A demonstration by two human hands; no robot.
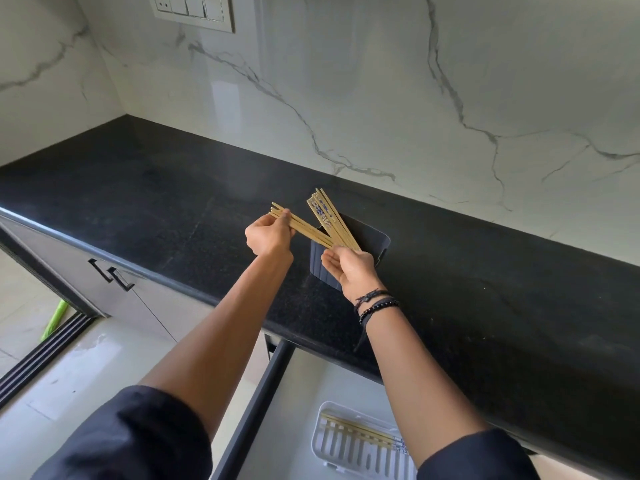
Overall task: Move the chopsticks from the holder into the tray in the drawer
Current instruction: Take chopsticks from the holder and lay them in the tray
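A dark blue holder (367,237) stands on the black counter (173,202). Several tan chopsticks with blue flower prints (329,216) lean out of it to the upper left. My left hand (270,237) pinches the top ends of a second bundle of plain tan chopsticks (304,228) that slants left from the holder's mouth. My right hand (349,268) is in front of the holder, its fingers around the lower ends of the chopsticks. Below, in the open drawer (277,393), a white slotted tray (346,445) holds a pair of chopsticks (360,429).
A marble-patterned wall (381,98) backs the counter, with a switch plate (194,10) at the top. Cabinet doors with black handles (110,273) sit to the left. A green object (53,320) lies on the pale floor by a black floor track.
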